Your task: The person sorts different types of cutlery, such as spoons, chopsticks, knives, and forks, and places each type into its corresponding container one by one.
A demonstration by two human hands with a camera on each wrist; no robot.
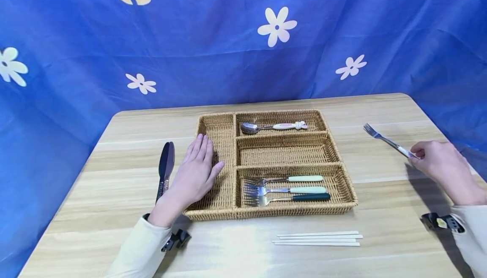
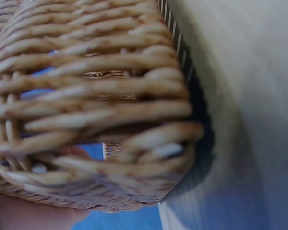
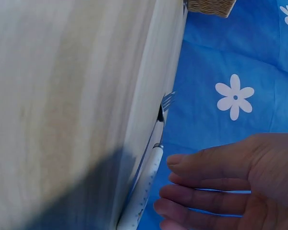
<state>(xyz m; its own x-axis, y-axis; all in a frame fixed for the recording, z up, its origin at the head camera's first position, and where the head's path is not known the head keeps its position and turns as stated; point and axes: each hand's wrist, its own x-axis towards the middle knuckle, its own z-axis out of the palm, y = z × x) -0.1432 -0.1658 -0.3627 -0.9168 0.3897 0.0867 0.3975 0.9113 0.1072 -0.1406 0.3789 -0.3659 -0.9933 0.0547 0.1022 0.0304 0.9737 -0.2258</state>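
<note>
A woven cutlery tray (image 1: 281, 139) with several compartments lies on the table. My left hand (image 1: 195, 170) rests over its left rim, fingers straight and reaching into the long left compartment. The left wrist view shows the tray's wicker corner (image 2: 110, 91) up close, with part of the hand below it. Far to the right, my right hand (image 1: 437, 164) is at the handle end of a fork (image 1: 388, 140). In the right wrist view, that fork's patterned white handle (image 3: 143, 189) lies on the table, with the loosely bent fingers beside it and a small gap between.
A spoon (image 1: 283, 126) lies in the tray's back compartment, and three forks (image 1: 308, 190) in the front one. Two dark knives (image 1: 166, 164) lie left of the tray. Several white chopsticks (image 1: 317, 239) lie in front. A blue flowered cloth (image 1: 213, 37) hangs behind the table.
</note>
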